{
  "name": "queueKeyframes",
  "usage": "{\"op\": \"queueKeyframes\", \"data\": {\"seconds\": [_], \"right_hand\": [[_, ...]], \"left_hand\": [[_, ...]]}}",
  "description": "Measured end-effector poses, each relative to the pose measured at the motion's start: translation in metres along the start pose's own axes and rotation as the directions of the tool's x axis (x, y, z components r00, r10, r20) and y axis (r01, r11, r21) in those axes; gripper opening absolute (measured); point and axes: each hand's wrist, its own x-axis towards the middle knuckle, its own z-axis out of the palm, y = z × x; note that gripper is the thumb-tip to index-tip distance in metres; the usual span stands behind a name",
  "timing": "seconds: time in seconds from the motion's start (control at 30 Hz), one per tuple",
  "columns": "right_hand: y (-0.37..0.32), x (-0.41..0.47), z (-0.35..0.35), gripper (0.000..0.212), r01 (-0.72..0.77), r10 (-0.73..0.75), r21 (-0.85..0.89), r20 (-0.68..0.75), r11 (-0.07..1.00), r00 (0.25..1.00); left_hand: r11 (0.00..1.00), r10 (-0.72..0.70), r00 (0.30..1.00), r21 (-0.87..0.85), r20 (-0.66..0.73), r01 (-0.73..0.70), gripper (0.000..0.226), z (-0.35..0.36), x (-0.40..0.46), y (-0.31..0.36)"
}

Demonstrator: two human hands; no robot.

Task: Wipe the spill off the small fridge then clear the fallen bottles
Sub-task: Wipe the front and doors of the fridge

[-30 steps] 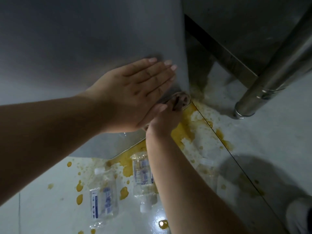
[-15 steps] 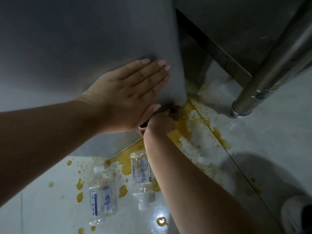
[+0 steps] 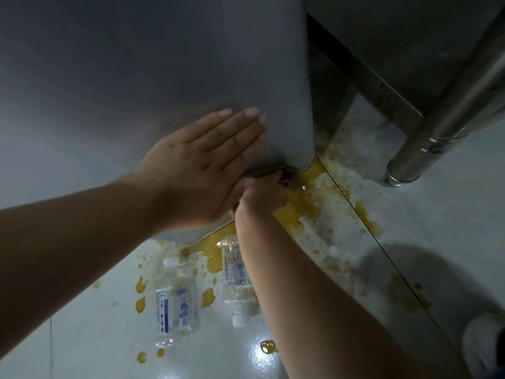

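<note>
The grey small fridge fills the upper left. My left hand lies flat against its side with fingers straight. My right hand grips a brownish cloth at the fridge's bottom corner, next to the floor; most of the cloth is hidden by the hand. Yellow spill spreads over the pale floor at the fridge's foot. Two clear plastic bottles lie on the floor: one to the left, the other partly hidden under my right forearm.
A shiny metal leg stands on the floor at the right, with a steel unit above it. A dark floor seam runs diagonally. Yellow drops dot the floor. A shoe shows at the lower right.
My right hand with the cloth moved back toward the fridge's bottom corner. My left hand stays pressed on the fridge. The bottles have not moved.
</note>
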Motion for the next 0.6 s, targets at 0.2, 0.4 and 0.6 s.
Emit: {"op": "queueKeyframes", "data": {"seconds": [0.2,0.4,0.6], "right_hand": [[-0.041,0.009,0.005,0.062,0.165,-0.157,0.066,-0.103,0.984,0.982],[-0.029,0.004,0.001,0.056,0.208,-0.206,-0.005,-0.151,0.978,0.967],[-0.021,-0.020,0.006,0.048,0.386,-0.388,-0.046,-0.072,0.921,0.919]], "left_hand": [[0.998,-0.051,0.996,-0.031,0.079,0.053,0.047,-0.013,-0.039,-0.005],[0.997,-0.078,0.994,0.000,0.075,0.078,0.048,-0.017,-0.045,-0.003],[0.998,-0.061,0.997,0.010,0.037,0.061,0.046,-0.017,-0.047,-0.005]]}}
